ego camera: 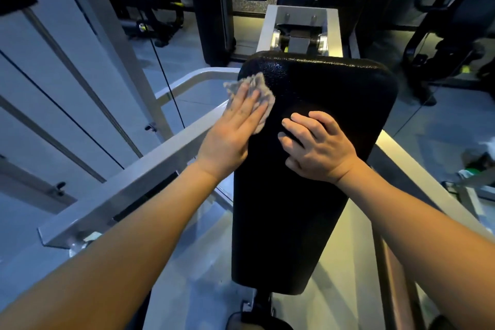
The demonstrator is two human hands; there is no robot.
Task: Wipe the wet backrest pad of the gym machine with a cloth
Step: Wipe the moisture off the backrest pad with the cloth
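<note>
The black backrest pad (316,195) of the gym machine runs down the middle of the head view, with small shiny droplets near its top edge. A crumpled grey cloth (261,88) lies against the pad's upper left side. My left hand (233,128) lies flat on the cloth, fingers together, pressing it to the pad. My right hand (318,144) rests on the pad's middle with fingers spread and bent, nothing in it.
A grey metal frame rail (139,174) slants along the left of the pad, and another rail (417,169) runs on the right. A bracket with rollers (300,40) stands behind the pad's top. Dark gym machines (452,35) fill the background; small items (476,166) lie at the right.
</note>
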